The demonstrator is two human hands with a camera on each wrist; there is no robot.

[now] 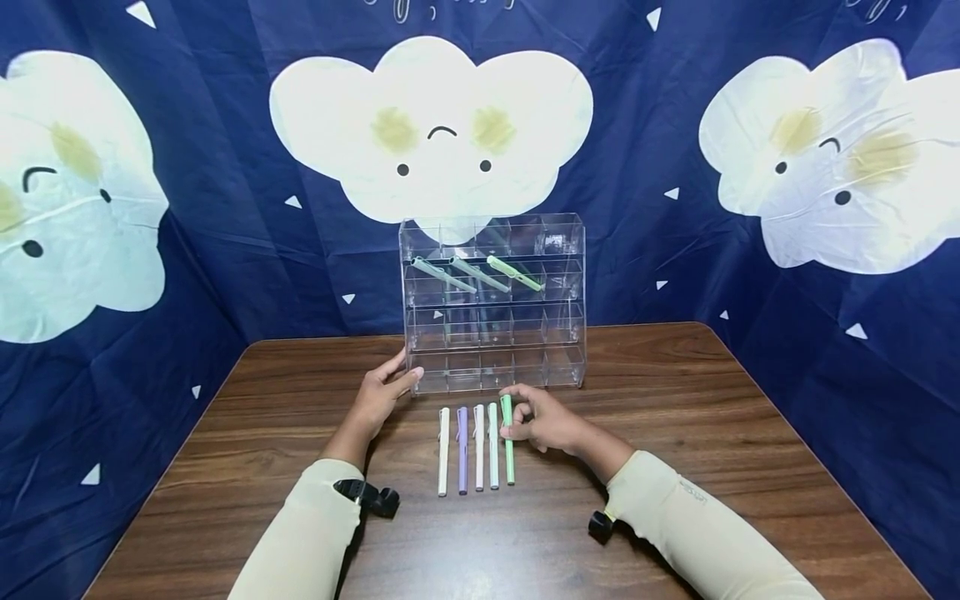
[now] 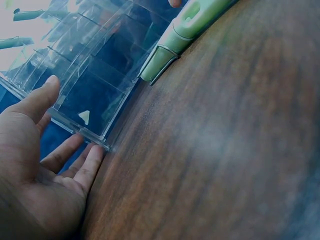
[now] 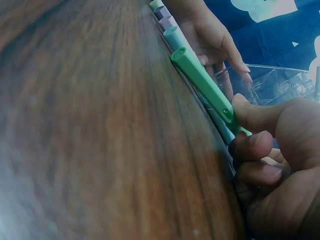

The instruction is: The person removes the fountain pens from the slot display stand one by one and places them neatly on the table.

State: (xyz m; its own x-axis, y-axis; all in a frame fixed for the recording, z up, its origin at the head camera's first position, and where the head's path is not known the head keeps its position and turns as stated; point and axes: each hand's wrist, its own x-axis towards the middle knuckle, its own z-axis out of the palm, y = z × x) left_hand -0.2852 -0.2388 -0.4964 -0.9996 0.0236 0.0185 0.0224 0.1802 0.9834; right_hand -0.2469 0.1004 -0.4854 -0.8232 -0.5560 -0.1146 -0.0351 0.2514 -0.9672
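My right hand (image 1: 546, 418) pinches the capped end of a bright green pen (image 3: 202, 85) between thumb and fingers. The pen lies at the right end of a row on the table, beside a pale mint pen (image 1: 493, 446), a pale pink pen (image 1: 479, 447), a purple pen (image 1: 462, 450) and a cream pen (image 1: 444, 451). My left hand (image 2: 55, 165) holds the lower left side of a clear tiered rack (image 1: 495, 358), thumb at its front edge, fingers along the side. Slanted in an upper tier rest two grey-green pens (image 1: 444, 275) and a yellow-green pen (image 1: 514, 273).
The wooden table (image 1: 645, 533) runs back to a dark blue curtain (image 1: 300, 283) with white cloud prints. The rack stands near the table's back edge, divided into several small compartments. Both forearms wear cream sleeves (image 1: 300, 533) with a small black wrist camera (image 1: 600, 527).
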